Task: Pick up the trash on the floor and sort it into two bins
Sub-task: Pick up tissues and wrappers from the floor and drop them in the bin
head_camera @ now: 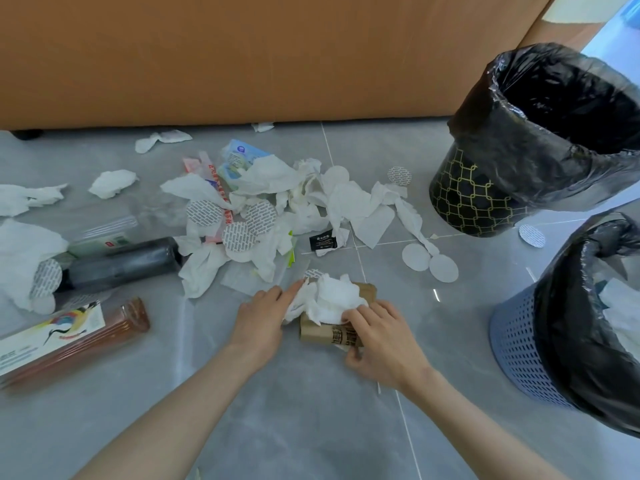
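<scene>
Crumpled white tissue lies on top of a flat brown paper packet with dark print on the grey tiled floor, near the centre and just in front of the person. The left hand reaches in from the left with its fingers stretched out fairly straight, the fingertips touching the tissue's left edge. The right hand has its fingers curled over the near right end of the brown packet, thumb tucked at the packet's near edge, gripping it; its fingertips also touch the tissue. Farther off, a loose heap of white tissues, round white printed seal discs and a small black sachet spreads across the floor. At the left lie a dark grey cylindrical bottle and a long reddish-brown clear package with a white printed card. On the far right stands a black bin with a gold lattice pattern, lined with a black bag; nearer on the right, a blue perforated plastic bin, also black-lined, holds white paper.
</scene>
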A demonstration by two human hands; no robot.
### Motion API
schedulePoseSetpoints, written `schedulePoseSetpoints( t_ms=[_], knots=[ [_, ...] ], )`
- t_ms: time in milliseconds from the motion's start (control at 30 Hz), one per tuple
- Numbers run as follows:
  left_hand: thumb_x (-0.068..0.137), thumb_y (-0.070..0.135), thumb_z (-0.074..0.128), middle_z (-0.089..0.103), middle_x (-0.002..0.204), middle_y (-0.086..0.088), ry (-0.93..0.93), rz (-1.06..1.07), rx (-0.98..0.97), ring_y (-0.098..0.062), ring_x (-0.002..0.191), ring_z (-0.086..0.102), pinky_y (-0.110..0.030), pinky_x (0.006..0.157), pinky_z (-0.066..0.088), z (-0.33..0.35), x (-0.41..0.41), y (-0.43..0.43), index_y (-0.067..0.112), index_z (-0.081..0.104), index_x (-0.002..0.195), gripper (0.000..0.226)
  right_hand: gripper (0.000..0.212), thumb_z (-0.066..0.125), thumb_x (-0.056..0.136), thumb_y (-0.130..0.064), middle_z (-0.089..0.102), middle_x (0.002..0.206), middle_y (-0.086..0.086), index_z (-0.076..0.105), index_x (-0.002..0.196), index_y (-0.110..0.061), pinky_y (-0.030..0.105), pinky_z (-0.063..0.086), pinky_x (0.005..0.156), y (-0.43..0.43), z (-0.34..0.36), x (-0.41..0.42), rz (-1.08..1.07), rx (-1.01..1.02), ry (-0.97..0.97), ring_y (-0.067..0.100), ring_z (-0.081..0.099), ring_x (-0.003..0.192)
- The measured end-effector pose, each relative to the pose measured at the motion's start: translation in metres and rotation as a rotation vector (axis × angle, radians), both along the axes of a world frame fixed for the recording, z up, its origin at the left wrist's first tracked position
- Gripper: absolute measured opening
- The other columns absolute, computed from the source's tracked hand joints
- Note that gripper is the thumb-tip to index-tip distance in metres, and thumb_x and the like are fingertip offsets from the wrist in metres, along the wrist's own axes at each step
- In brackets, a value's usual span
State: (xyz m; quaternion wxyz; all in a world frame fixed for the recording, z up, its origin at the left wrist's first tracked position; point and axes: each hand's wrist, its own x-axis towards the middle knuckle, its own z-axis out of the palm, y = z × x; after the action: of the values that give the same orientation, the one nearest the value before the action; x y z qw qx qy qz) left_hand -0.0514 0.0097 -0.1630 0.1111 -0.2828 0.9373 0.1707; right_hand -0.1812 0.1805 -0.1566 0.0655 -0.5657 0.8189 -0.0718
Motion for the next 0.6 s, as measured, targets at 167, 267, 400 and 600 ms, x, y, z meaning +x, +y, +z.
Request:
schedulePoseSetpoints(
  t_ms=[167, 267, 400, 600],
  knots=[
    [0.091, 0.006, 0.042, 0.054, 0.111, -0.002, 0.008, 0.050, -0.036, -0.023, 0.104, 0.047, -0.029, 0.069, 0.026, 0.001, 0.006, 0.002, 0.018, 0.050, 0.111, 0.025, 0.032, 0.051, 0.062, -0.037, 0.055, 0.081, -0.015, 0.058, 0.091, -0.025, 0.018, 0.033, 0.075, 0.002, 0.028, 0.003, -0.177, -0.087, -0.208, 0.008, 0.049, 0.077],
    [0.089, 0.005, 0.042, 0.055, 0.109, -0.003, 0.015, 0.104, 0.015, -0.023, 0.103, 0.048, -0.030, 0.070, 0.031, 0.001, 0.007, 0.002, 0.016, 0.051, 0.107, 0.023, 0.032, 0.058, 0.069, -0.035, 0.052, 0.086, -0.015, 0.058, 0.099, -0.025, 0.016, 0.035, 0.071, 0.001, 0.042, 0.000, -0.196, -0.020, -0.322, 0.007, 0.045, 0.084],
    [0.083, 0.015, 0.054, 0.044, 0.122, -0.001, 0.134, 0.138, 0.013, -0.021, 0.113, 0.042, -0.029, 0.085, 0.037, 0.002, 0.005, 0.004, 0.022, 0.042, 0.130, 0.049, 0.035, 0.057, 0.070, -0.036, 0.046, 0.097, -0.014, 0.059, 0.101, -0.021, 0.018, 0.038, 0.072, 0.002, 0.038, 0.000, -0.223, -0.008, -0.402, 0.009, 0.044, 0.092],
    [0.086, 0.023, 0.060, 0.036, 0.144, 0.002, 0.116, 0.097, 0.086, -0.024, 0.125, 0.035, -0.034, 0.101, 0.035, 0.000, -0.009, 0.009, 0.021, 0.015, 0.148, 0.076, 0.038, 0.049, 0.074, -0.038, 0.060, 0.112, -0.006, 0.049, 0.108, -0.022, 0.034, 0.047, 0.079, -0.003, 0.028, 0.003, -0.171, 0.156, -0.361, 0.018, 0.051, 0.102]
  ],
)
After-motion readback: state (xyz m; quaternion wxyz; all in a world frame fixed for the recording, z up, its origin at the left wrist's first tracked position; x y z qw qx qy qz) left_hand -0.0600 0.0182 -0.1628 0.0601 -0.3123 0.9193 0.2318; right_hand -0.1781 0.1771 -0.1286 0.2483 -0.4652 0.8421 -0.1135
